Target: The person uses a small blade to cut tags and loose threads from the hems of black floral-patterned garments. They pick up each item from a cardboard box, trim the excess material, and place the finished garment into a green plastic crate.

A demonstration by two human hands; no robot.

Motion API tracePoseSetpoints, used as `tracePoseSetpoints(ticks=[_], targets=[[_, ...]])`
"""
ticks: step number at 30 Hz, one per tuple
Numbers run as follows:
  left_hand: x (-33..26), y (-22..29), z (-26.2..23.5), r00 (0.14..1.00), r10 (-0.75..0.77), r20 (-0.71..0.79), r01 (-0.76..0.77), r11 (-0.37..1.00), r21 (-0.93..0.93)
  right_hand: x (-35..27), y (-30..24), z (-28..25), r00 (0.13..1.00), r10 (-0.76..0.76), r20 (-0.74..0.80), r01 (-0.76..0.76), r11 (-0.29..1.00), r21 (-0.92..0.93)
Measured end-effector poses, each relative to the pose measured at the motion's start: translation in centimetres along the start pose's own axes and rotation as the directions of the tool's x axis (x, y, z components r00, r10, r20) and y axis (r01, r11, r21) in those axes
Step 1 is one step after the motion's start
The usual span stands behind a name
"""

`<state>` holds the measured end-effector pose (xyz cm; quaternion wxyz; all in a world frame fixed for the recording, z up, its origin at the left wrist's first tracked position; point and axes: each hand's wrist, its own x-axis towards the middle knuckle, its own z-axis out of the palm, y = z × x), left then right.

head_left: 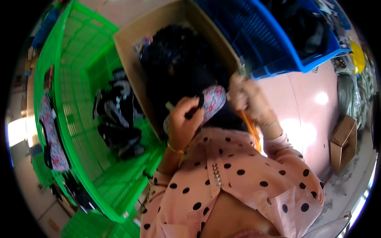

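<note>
My left hand [184, 121] is closed around a padded grey fabric piece with a pink-red floral print and black trim [214, 101]. The piece is held over the near end of the cardboard box [131, 65], just above my lap. To its right is my right hand [250, 99], its fingers curled and blurred by motion. A small shiny tip shows above those fingers, too smeared to name. Orange strands [251, 127] hang below this hand toward my lap. Inside the box lies a heap of black pieces [174, 51].
A tall green plastic crate [71, 79] on the left holds black and grey pieces [119, 107]; a similar floral piece [53, 139] hangs outside it. At upper right stands a blue crate [274, 51] with dark items. A small cardboard box [343, 142] sits far right.
</note>
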<state>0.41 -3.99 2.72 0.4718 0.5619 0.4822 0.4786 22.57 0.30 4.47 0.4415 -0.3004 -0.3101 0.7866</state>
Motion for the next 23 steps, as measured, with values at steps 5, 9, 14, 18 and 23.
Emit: tracePoseSetpoints(ticks=[5,9,14,18,23], targets=[[0.0,0.8,-1.2,0.992,-0.09,0.088,0.105,0.976,-0.19,0.2,-1.2,-0.7,0.938,-0.346,-0.019,0.196,0.574,-0.795],[0.0,1.7,-1.9,0.967,-0.116,0.226,0.167,0.962,-0.218,0.8,-1.7,1.1,0.944,-0.317,0.096,0.254,0.505,-0.825],[0.0,4.0,-2.4,0.897,-0.144,0.417,0.299,0.894,-0.333,2.6,-2.1,3.3,0.954,-0.08,0.289,0.262,0.687,-0.678],[-0.8,4.1,-2.8,0.863,-0.205,0.463,0.395,0.844,-0.362,3.2,-0.4,3.2,0.862,0.275,0.426,0.008,0.832,-0.555],[-1.8,4.3,-4.3,0.821,-0.306,0.483,0.426,0.89,-0.16,2.4,1.6,2.8,0.805,0.41,0.428,-0.118,0.819,-0.562]])
